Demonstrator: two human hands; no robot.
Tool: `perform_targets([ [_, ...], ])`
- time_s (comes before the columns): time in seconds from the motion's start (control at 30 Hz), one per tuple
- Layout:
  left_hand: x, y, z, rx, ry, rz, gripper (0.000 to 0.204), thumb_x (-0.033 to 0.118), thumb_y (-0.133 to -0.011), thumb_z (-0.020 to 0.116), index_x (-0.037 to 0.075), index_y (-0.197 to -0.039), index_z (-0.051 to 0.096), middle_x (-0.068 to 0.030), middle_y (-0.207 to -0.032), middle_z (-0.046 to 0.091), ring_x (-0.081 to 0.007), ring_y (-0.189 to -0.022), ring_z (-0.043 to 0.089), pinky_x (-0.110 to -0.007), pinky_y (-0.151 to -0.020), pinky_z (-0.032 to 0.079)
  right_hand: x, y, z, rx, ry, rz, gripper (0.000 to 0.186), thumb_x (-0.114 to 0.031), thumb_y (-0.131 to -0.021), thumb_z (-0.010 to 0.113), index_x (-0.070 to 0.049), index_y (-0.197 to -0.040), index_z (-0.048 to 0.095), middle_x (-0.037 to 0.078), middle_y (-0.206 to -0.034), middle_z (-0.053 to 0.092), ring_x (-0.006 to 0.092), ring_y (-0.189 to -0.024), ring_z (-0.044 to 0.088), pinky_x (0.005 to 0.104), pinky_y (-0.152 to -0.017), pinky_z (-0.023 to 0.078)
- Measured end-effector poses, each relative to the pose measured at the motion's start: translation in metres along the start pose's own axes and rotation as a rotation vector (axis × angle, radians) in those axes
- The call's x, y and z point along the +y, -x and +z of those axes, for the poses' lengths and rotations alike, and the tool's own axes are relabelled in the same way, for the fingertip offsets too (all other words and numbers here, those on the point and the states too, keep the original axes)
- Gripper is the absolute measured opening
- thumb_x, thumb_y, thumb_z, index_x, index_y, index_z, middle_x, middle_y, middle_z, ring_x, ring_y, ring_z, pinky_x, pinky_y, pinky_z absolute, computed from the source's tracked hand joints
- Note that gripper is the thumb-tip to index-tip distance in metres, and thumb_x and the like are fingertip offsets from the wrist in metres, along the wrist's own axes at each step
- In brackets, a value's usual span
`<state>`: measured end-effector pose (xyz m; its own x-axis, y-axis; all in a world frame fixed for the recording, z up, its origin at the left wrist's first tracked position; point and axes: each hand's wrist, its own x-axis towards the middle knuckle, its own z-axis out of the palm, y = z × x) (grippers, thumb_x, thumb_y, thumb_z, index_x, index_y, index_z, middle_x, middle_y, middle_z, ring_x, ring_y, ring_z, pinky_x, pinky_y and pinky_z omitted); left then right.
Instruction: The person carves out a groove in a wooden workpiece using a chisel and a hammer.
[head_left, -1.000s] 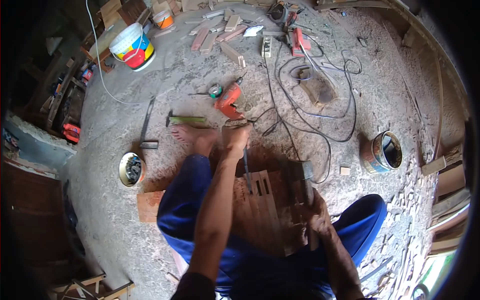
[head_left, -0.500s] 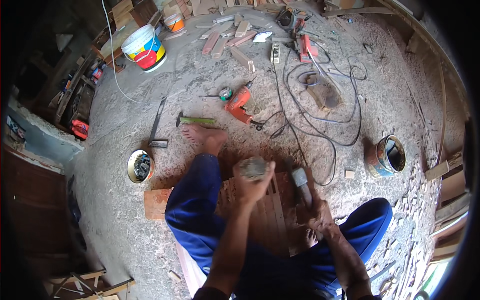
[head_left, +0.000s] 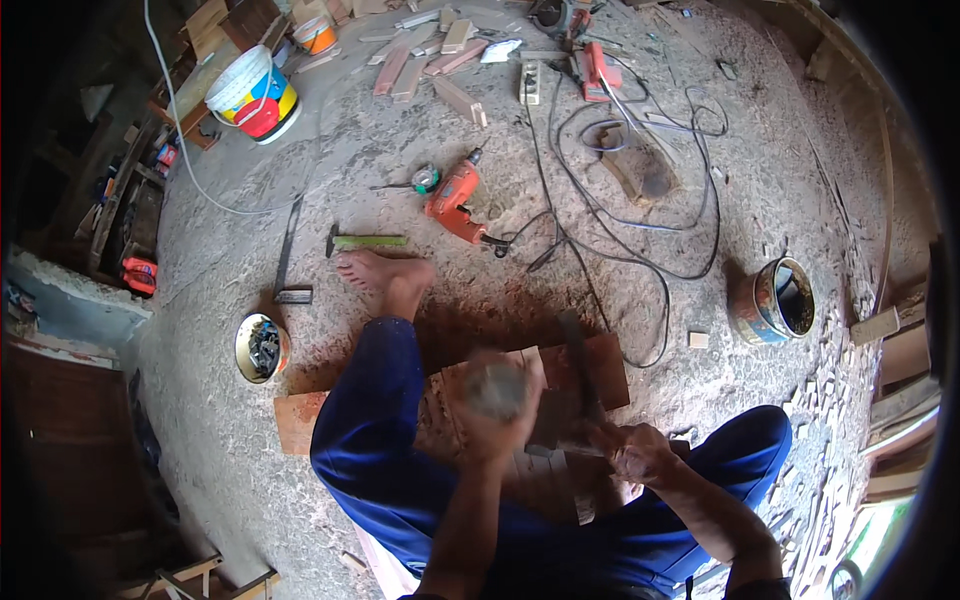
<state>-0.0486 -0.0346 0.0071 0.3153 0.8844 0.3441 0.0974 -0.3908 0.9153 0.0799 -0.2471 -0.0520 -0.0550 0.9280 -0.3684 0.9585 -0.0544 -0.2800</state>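
Observation:
My left hand (head_left: 505, 440) is wrapped round a thick, blunt piece with a rounded greyish end (head_left: 495, 390); motion smears it, and its kind is unclear. It is over reddish wooden boards (head_left: 604, 370) between my legs. On the right, my right hand (head_left: 640, 455) grips a dark hammer-like tool (head_left: 582, 370), whose long narrow part points away from me; blur hides its exact form. The tool is just right of my left hand, above the boards. Whether either held thing touches the wood I cannot tell.
Beyond my bare foot lie a green-handled hammer (head_left: 370, 241), a metal square (head_left: 290, 250) and an orange drill (head_left: 456, 205). Cables (head_left: 640, 262) loop to the right. A small bucket of dark bits (head_left: 284, 350), a rusty can (head_left: 755, 310) and wood offcuts (head_left: 460, 100) stand or lie around.
The tool in my right hand has turned, so its pale block-like end no longer shows. My left hand and its piece have come slightly nearer to me. The whole view has shifted a little.

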Motion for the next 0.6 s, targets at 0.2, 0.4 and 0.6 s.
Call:
perform_targets([
  [0.2,-0.061,-0.11,0.035,-0.118,0.347,-0.554,0.017,0.01,-0.086,0.076,0.005,-0.078,0.062,-0.0007,-0.063,0.057,-0.01,-0.045,0.049,-0.028,-0.04,0.037,-0.008,0.006,0.007,0.165,0.084,-0.205,0.042,-0.019,-0.081,0.064,-0.015,-0.122,0.056,0.005,-0.09,0.064,0.0204,-0.059,0.068,0.0331,-0.045,0.055],
  [0.4,-0.109,-0.133,0.041,-0.161,0.372,-0.694,0.021,0.012,-0.084,0.077,0.005,-0.076,0.059,-0.0034,-0.06,0.056,-0.0124,-0.039,0.045,-0.03,-0.036,0.035,-0.011,0.003,0.05,0.21,0.112,-0.282,0.028,-0.02,-0.088,0.057,-0.018,-0.116,0.059,0.003,-0.097,0.062,0.0203,-0.072,0.067,0.0335,-0.049,0.056],
  [0.6,-0.024,-0.036,0.026,0.062,0.02,0.104,0.024,0.017,-0.088,0.073,0.007,-0.071,0.06,0.0005,-0.062,0.057,-0.0156,-0.053,0.056,-0.031,-0.054,0.047,-0.008,0.009,0.074,0.151,0.193,-0.248,0.03,-0.023,-0.088,0.056,-0.021,-0.118,0.059,0.002,-0.106,0.06,0.02,-0.087,0.066,0.0338,-0.053,0.054],
])
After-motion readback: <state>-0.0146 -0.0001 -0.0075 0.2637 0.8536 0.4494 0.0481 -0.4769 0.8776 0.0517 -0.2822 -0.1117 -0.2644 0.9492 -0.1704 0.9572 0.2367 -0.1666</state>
